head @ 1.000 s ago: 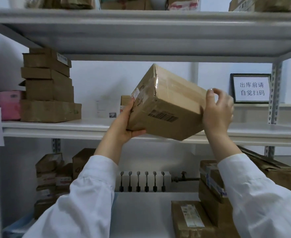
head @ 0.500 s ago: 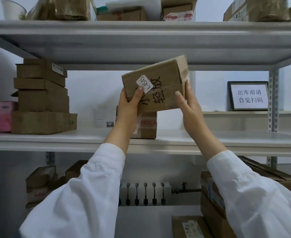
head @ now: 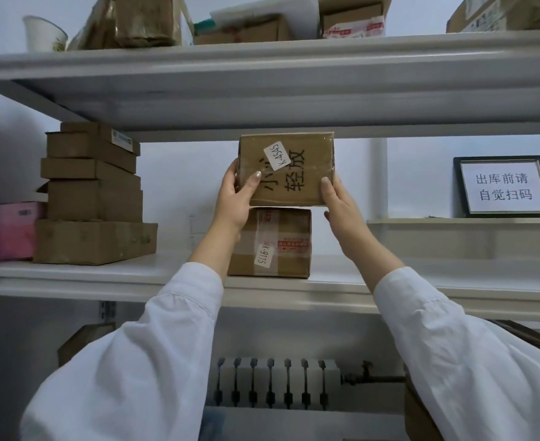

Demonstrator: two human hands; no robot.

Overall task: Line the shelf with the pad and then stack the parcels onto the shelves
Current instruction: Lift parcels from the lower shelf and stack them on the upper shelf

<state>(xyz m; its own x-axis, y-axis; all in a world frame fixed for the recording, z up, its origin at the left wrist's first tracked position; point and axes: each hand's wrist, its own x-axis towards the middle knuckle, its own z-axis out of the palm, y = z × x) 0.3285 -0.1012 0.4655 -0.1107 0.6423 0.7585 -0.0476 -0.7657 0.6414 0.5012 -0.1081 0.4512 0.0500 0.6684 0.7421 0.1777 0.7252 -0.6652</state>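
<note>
One K-4545 parcel [head: 289,173] gripped by left hand [head: 233,200], right hand [head: 339,203], above K-9115 parcel [head: 276,246].

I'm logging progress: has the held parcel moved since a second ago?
Yes. The parcel, then tilted across the middle shelf edge, has gone up and back; it is now level right over the K-9115 box, gripped by left hand and right hand.

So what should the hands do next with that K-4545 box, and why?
Probably ease the K-4545 box straight down until it rests on the K-9115 box. The left hand and right hand grip its sides, and it is level and directly above that box on the middle shelf, with barely a gap between.
</note>
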